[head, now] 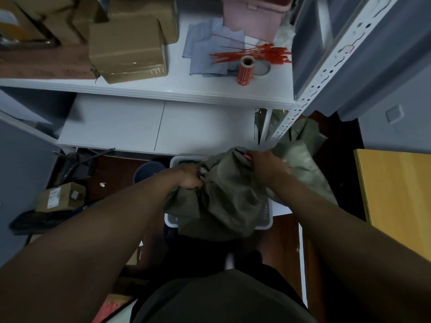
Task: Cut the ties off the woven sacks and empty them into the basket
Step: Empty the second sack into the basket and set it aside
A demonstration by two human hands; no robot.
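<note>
An olive-green woven sack point(224, 201) lies bunched over a white plastic basket point(265, 220) on the floor, hiding most of it. My left hand point(190, 177) grips the sack's gathered fabric on its left side. My right hand point(265, 167) holds the sack's top right, where a bit of red tie point(246, 156) shows by the fingers. More olive sacks point(300, 145) lie behind, to the right under the shelf. A pile of cut red ties point(251, 55) rests on the white shelf above.
The white shelf point(163, 92) carries cardboard boxes point(128, 52), a red label roll point(245, 71), blue cloths and a pink bin. A perforated rack post point(310, 89) slants at right. A yellow board point(396, 201) stands right; a blue bucket point(145, 172) and boxes sit left.
</note>
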